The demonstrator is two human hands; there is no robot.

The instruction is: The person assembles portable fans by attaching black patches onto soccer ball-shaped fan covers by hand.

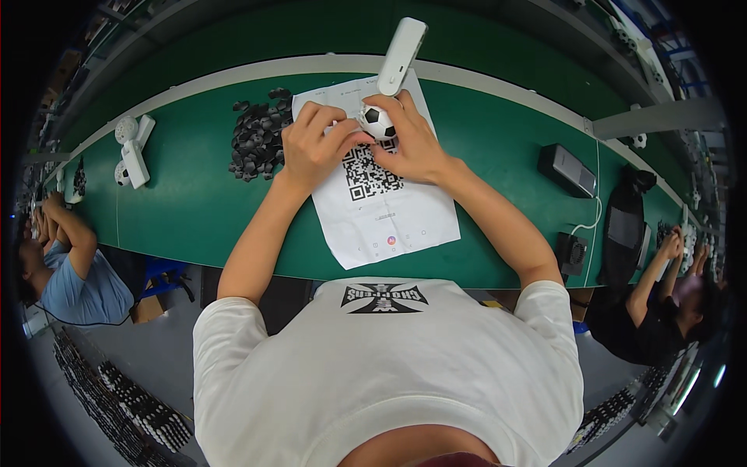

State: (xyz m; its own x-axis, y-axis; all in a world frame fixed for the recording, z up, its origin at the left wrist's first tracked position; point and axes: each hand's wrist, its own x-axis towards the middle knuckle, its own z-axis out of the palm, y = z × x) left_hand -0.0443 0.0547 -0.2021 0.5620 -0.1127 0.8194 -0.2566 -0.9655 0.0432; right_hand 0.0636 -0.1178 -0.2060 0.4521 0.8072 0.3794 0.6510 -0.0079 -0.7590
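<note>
My right hand [415, 144] wraps its thumb and fingers round a small black-and-white football-patterned ball [379, 122]. A white bar-shaped piece [403, 56] slants up and away just beyond the ball; whether the two are joined is hidden by my fingers. On the ball's left side, my left hand [317, 146] has its fingers curled and its thumb and fingertips close together against the ball's edge. Anything small in that pinch is too hidden to tell. Beneath both hands lies a white paper sheet [405, 210] printed with a large black square code [372, 173].
A heap of small black pieces [258, 138] sits left of the paper on the green table [194, 210]. Farther left are white ball-and-bar pieces [134, 156]. At right stand a dark box-shaped device [568, 170] with a cable and a black bag [625, 222]. Other people sit at both sides.
</note>
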